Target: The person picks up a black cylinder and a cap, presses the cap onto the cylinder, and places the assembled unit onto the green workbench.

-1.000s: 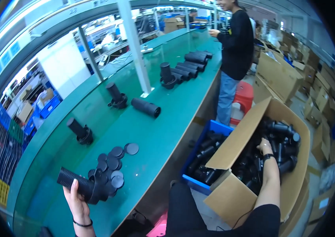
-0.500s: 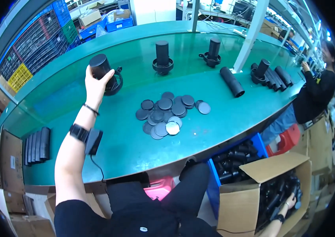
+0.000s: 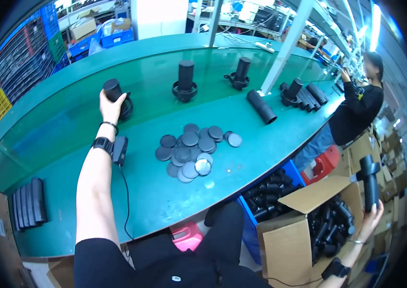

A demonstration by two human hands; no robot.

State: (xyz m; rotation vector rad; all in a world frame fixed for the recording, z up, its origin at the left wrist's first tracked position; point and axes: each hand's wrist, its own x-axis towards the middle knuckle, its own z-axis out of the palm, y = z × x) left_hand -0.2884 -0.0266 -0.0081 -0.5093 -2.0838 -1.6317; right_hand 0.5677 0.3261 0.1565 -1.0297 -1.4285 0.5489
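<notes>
Now the left hand (image 3: 109, 106) stays closed round a black tube (image 3: 113, 89), its grip wrapped on the lower part, and the tube stands upright on a black ring base (image 3: 126, 108) at the far left of the green tabletop (image 3: 69, 139), much where it was half a second ago. A flat black device (image 3: 120, 150) lies by the left wrist, with its cable trailing to the near edge. Further left, a row of black strips (image 3: 29, 207) rests at the tabletop's corner. In the middle sits a heap of dark round caps (image 3: 195, 149), and behind it two more tubes on bases (image 3: 185, 81); a loose tube (image 3: 261, 106) lies on its side to the right. At the far right the change is plain: the right hand (image 3: 372, 217), earlier down inside the cardboard box (image 3: 285, 240), has come up out of it and holds a second black tube (image 3: 369, 182) upright, fingers curled at its lower end. Another person (image 3: 357, 110) stands beyond.
</notes>
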